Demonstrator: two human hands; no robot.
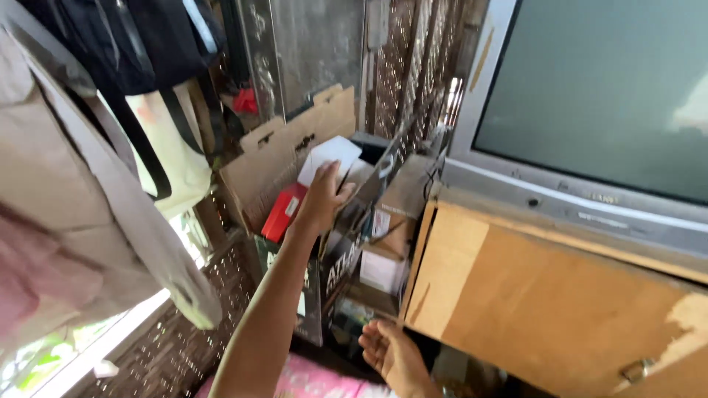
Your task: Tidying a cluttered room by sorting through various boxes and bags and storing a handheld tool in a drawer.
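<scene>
Nearest the camera, the person's right hand (389,352) is hanging low in front of the wooden cabinet (546,295), palm turned up and fingers loosely spread, gripping nothing and touching nothing that can be made out. Above a patch of pink cloth (310,379) at the bottom edge, the left arm is stretching up and away, and the left hand (322,197) is closing around the lower edge of a white flat box (330,158), thumb on one face and fingers curled behind it; how firmly it is pinching is hard to judge, since the fingertips are hidden behind the box. The white box is standing on edge among clutter, just beside a red packet (282,211) and in front of an open cardboard carton (284,151), with a dark printed box (346,254) leaning below it. To handle the box well, the grip probably ought to be moving further up its sides so it is not pivoting on one corner, and it should be travelling straight upward, clear of the carton flap and the neighbouring packets; the free right hand looks well placed for steadying the leaning dark box. Farther off, pale garments (96,191) are hanging at the left, and a grey television (590,110) is sitting on top of the cabinet at the right.
</scene>
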